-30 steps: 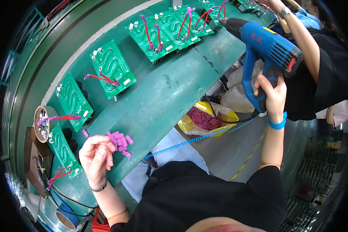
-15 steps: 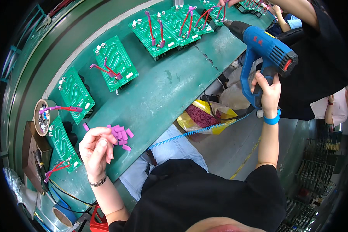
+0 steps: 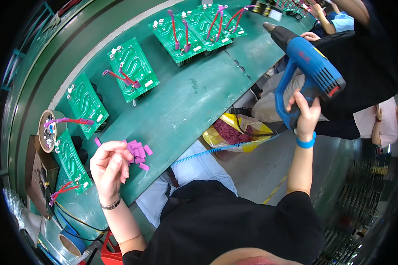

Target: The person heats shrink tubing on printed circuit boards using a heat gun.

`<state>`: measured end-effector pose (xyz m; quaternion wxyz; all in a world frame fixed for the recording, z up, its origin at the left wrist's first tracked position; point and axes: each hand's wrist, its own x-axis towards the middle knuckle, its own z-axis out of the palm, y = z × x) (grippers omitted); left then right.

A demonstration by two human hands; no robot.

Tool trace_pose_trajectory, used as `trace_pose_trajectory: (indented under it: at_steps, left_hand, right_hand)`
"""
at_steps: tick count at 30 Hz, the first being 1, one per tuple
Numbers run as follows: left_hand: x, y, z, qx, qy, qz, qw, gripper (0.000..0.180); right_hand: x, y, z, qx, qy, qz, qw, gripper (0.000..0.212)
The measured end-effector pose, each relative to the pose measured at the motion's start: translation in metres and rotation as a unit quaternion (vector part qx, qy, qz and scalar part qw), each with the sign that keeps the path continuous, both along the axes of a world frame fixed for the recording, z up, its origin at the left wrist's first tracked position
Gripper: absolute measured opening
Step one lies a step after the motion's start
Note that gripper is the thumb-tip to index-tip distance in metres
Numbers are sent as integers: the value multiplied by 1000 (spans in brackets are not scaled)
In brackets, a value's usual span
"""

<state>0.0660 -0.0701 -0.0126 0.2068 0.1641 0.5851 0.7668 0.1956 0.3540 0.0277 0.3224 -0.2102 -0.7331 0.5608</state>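
Two hands: one at the surface, one raised clear of it.
Left hand (image 3: 109, 164): fingers curled loosely together, tips bunched as if pinching; whether a piece is between them cannot be told.
Pink pieces (image 3: 138, 152): small heap of short pink sleeves lying on the green surface (image 3: 185, 101), just beside the left hand, on its right, toward the near edge.
Nearer hand: left, by far; the right is well apart from the heap.
Right hand (image 3: 306, 115): closed around the grip of the blue heat gun (image 3: 308, 67), held in the air beyond the surface edge.
Heat gun axis: nozzle points up and left, toward the far circuit boards (image 3: 194, 27).
Boards nearer the left hand: green circuit board (image 3: 132, 67) with pink-sleeved red wires, farther in from the heap.
Below the surface: yellow bag (image 3: 236, 132) holding dark red scraps.
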Motion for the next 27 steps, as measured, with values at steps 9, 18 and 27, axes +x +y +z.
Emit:
trace_pose_trajectory:
  at_steps: [9,18,27]
  left_hand:
    - [1,2,3,-20,-1,-3,1000,26]
    - [1,3,4,-8,-7,-4,1000,24]
    - [4,3,5,11,6,-18,1000,24]
  right_hand:
    - [41,-35,53,-13,-56,125,990,28]
    - [34,-67,58,7,-93,153,984,30]
    - [29,-92,56,-16,-100,204,974,29]
